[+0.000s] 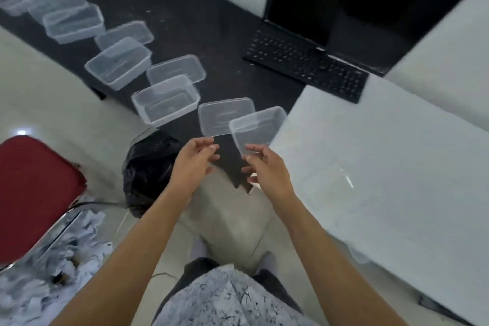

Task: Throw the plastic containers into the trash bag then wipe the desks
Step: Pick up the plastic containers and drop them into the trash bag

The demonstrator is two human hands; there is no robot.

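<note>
View from a head-worn camera, looking down past two bare forearms. A black table (185, 8) runs away to the upper left. On it is a slanting row of clear plastic containers (166, 103), open side up, each with a flat lid beside it. The nearest container (258, 127) sits at the table's near corner, just beside a white table (383, 167). Its lid (225, 116) overlaps its left edge.

The left hand (195, 164) hangs just short of that lid with its fingers loosely curled and holds nothing. The right hand (267, 169) is curled the same way, its fingertips at the container's near corner. Blur hides whether they touch it or already pinch it.

A black trash bag (148, 167) stands on the floor below the left hand, against the table edge (a short drop from the corner).

These tubs look thin-walled and very light, likely to flex if squeezed and slick when smooth. The stiffer rolled rim is probably the best place to take hold, thumb inside and fingers outside. The lid is best pinched at one edge.

Further back are a dark keyboard (304, 66) and a monitor (304, 0). A red chair (34, 193) is at the left.
</note>
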